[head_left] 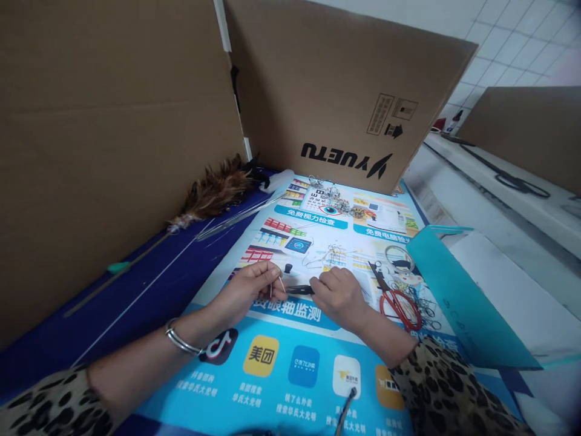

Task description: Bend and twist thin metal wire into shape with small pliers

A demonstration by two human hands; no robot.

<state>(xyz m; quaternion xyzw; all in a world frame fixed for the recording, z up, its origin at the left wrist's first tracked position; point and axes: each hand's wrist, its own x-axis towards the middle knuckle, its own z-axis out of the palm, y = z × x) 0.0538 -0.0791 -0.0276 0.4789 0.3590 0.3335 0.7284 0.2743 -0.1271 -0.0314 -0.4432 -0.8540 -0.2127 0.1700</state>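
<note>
Above the printed sheet (pixel 325 369) on the table (pixel 149 309), the left hand (pixel 261 281) holds a thin pale wire (pixel 281 282) in a closed pinch grip. The right hand (pixel 338 295) is curled firmly around 1 dark tool (pixel 299 290); the exposed end points toward the left hand. Contact between tool and wire cannot be determined. Red-handled scissors (pixel 402 306) lie to the right of the right hand, near a wire coil (pixel 399 258). Brown feathers (pixel 218 191) rest at left, along the cardboard panel (pixel 91 151).
</note>
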